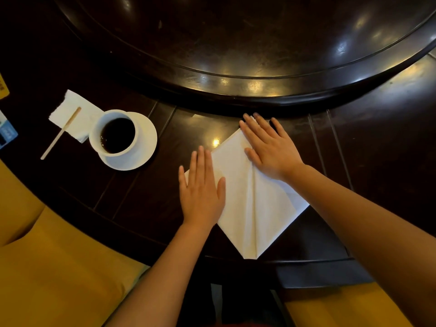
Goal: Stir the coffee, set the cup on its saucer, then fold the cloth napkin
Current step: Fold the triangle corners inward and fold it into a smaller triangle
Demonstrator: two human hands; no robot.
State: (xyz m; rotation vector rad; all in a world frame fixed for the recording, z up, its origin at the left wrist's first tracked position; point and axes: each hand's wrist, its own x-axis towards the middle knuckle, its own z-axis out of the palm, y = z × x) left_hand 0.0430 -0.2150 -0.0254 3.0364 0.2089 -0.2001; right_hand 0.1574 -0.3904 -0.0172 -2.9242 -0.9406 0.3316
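Observation:
A white cloth napkin (245,197) lies folded in a diamond shape on the dark table, one corner pointing at the near edge. My left hand (200,187) rests flat on its left corner, fingers spread. My right hand (269,147) presses flat on its far corner. Neither hand grips anything. To the left, a white cup (113,134) of black coffee stands on its white saucer (144,147). A wooden stir stick (60,134) lies beside it, partly on a white paper napkin (73,112).
A raised dark round turntable (259,55) fills the far half of the table (141,197). Yellow seat cushions (59,267) lie at the near left and near right. Small packets (7,135) sit at the left edge.

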